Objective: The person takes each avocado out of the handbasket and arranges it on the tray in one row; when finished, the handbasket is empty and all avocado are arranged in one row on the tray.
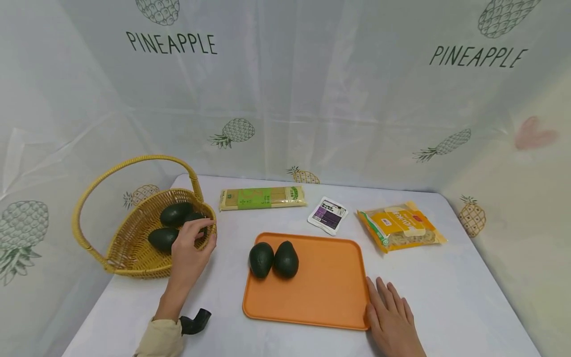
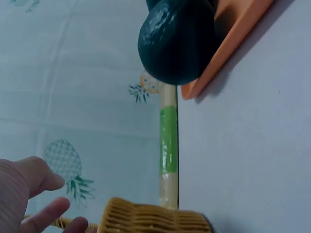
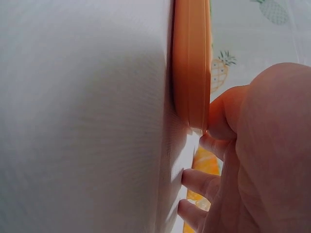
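Note:
My left hand (image 1: 192,253) reaches over the near right rim of a yellow wicker basket (image 1: 134,270). Several dark green avocados lie inside; one avocado (image 1: 163,240) is left of the hand, another (image 1: 176,214) behind it. A further avocado (image 1: 193,216) is partly hidden by the fingers. In the left wrist view the thumb (image 2: 46,177) stands apart from the fingers, with cloth visible between them. My right hand (image 1: 392,317) lies flat at the right edge of an orange tray (image 1: 330,282), its thumb at the rim. Two avocados (image 1: 261,260) (image 1: 286,260) sit side by side on the tray's left.
Along the back lie a long noodle packet (image 1: 263,198), a white sachet with a purple label (image 1: 327,215) and a yellow food bag (image 1: 399,225). The basket's tall handle (image 1: 134,161) arches up. A black curved piece (image 1: 196,322) is by the left wrist. Pineapple-print cloth (image 1: 303,99) hangs behind.

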Action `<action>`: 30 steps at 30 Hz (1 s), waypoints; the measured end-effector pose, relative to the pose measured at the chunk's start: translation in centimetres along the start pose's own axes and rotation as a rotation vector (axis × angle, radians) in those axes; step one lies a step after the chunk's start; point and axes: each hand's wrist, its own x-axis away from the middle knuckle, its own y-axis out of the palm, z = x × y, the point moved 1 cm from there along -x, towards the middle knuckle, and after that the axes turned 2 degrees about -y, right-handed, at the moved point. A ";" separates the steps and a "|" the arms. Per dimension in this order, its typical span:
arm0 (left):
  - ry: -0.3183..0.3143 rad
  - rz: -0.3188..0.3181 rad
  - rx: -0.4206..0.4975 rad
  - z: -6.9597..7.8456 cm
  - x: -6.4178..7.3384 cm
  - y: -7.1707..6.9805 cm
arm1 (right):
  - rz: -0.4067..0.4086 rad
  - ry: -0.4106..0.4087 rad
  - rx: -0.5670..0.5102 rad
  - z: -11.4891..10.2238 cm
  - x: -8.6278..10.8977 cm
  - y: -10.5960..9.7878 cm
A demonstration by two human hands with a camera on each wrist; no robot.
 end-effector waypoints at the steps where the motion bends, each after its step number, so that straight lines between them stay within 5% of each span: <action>1: -0.017 0.005 -0.010 -0.1 0.0 -0.2 | 0.001 -0.001 -0.003 0.0 0.0 0.0; 19: -0.359 -0.096 -0.200 -2.9 -1.3 -3.8 | -0.007 -0.008 -0.002 -0.1 0.0 -0.2; 25: -0.495 -0.261 -0.341 -4.3 -1.5 -4.7 | -0.002 -0.004 -0.001 0.0 0.0 0.1; 30: -0.544 -0.381 -0.337 -5.3 -1.9 -5.0 | 0.004 -0.010 -0.003 0.2 -0.1 0.1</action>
